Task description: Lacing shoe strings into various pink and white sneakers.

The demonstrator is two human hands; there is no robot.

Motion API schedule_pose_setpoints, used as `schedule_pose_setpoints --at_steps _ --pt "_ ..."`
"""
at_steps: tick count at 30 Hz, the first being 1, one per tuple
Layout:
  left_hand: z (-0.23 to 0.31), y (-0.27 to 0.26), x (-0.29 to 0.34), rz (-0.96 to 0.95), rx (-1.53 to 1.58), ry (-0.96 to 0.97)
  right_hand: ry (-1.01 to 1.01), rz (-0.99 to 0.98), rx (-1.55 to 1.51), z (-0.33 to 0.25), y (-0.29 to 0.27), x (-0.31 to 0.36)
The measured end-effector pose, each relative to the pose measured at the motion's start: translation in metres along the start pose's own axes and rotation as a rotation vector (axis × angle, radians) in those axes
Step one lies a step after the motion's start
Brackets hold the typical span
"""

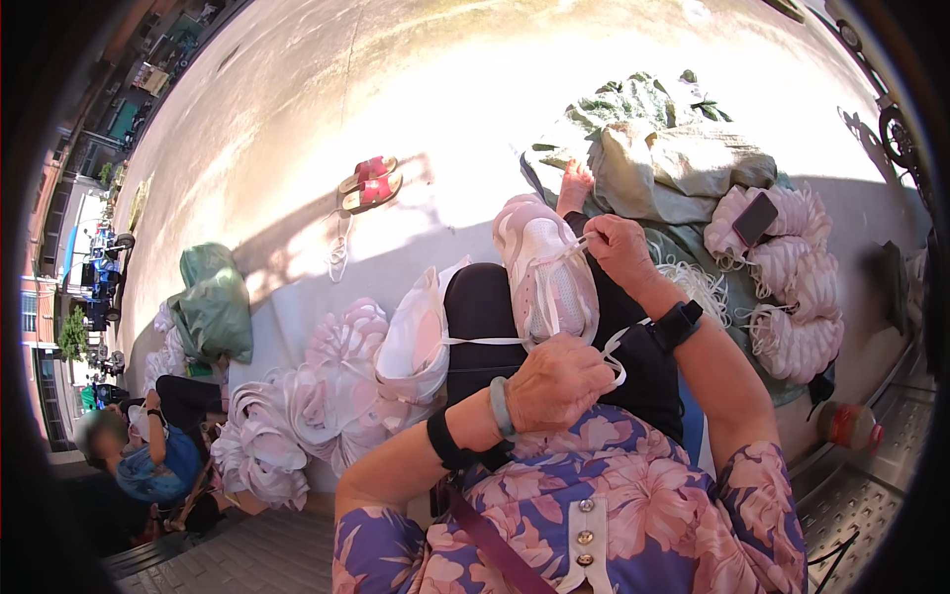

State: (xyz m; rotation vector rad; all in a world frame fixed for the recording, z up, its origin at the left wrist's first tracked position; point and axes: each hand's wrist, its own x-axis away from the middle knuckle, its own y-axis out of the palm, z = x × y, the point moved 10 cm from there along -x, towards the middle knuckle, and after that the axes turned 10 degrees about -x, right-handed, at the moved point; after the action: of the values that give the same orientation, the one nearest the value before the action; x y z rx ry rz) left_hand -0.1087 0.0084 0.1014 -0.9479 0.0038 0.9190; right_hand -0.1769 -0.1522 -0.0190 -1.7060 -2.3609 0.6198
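A pink-and-white shoe upper (524, 238) lies lengthwise across my lap, its toe pointing away from me. White shoelace (483, 342) runs through it and trails to the left over my dark trousers. My left hand (559, 381) is closed around the lace near the upper's close end, and a loop sticks out by the fingers. At the upper's right side, my right hand (618, 249) pinches a stretch of lace between thumb and fingers. Beside my left thigh, another white-and-pink upper (411, 337) leans against a heap of similar uppers (341, 396).
Bundled uppers (797, 267) lie at right with a phone (755, 219) on top. Loose white laces (693, 287) hang beside my right knee. Green sacks (683, 163) lie ahead. Red sandals (372, 185) stand on the ground. Another person (148, 455) sits at far left near a green bag (213, 302).
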Motion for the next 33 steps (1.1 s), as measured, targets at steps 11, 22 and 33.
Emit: schedule_pose_setpoints --at_steps 11,22,33 --pt "-0.011 0.01 0.0 0.011 0.038 -0.031 0.541 -0.233 -1.104 0.002 0.019 0.031" --pt "-0.013 0.009 0.003 0.069 0.106 -0.063 0.161 -0.077 -0.663 -0.007 0.01 -0.008" --pt "-0.01 0.012 -0.001 0.003 0.059 -0.045 -0.224 0.191 0.243 -0.025 0.013 0.009"
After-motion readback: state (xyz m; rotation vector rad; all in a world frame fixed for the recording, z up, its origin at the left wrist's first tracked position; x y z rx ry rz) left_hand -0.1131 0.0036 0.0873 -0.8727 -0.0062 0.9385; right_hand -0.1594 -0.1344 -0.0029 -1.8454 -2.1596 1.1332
